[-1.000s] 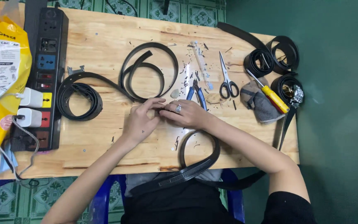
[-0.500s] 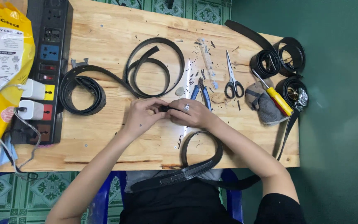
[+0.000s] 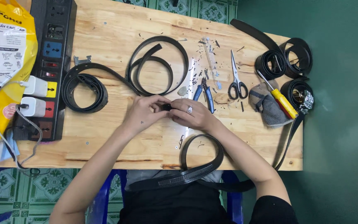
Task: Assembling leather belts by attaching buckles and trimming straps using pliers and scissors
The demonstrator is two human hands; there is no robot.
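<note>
My left hand and my right hand meet at the middle of a wooden table. Together they pinch a small black belt end between the fingertips. A ring sits on a finger of my right hand. From under my right hand a black belt loops down over the table's near edge toward my lap. Another long black belt lies coiled just beyond my hands, with a metal buckle at its left end.
Blue-handled pliers, scissors, a yellow-handled screwdriver on a grey cloth and rolled belts lie right. A black power strip with white chargers and a yellow bag sit left. Black scraps litter the wood.
The view has shifted slightly, so the table sits lower in frame. My hands stay together at the same spot on the belt end, with only small finger movement.
</note>
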